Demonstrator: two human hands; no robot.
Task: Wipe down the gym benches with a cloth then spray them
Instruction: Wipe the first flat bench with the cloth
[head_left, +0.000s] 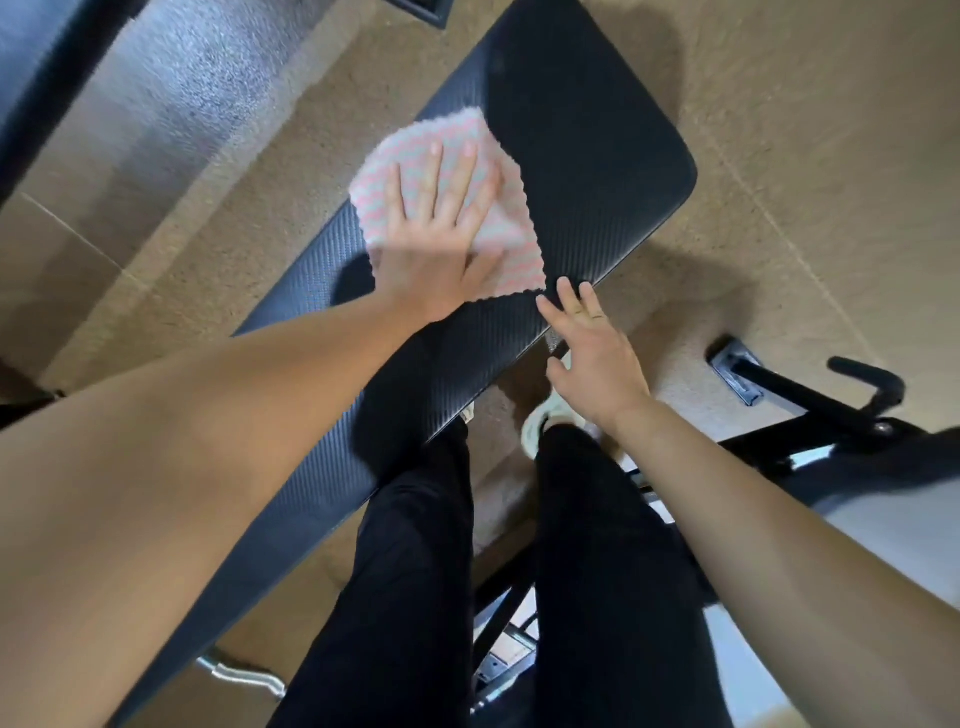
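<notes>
My left hand (441, 234) lies flat, fingers spread, pressing the cloth (511, 234) onto the worktop (597, 145) near its 9 o'clock edge. My right hand (597, 358), fingers spread, holds nothing at the cloth's 5 o'clock. Risk: under uneven pressure the overhanging cloth corner may bunch or slip off.

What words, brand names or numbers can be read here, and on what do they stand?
None can be read. The black bench pad shows only a woven texture, the pink-and-grey cloth under the left hand only a wavy pattern, and the black metal frame no legible label.
</notes>
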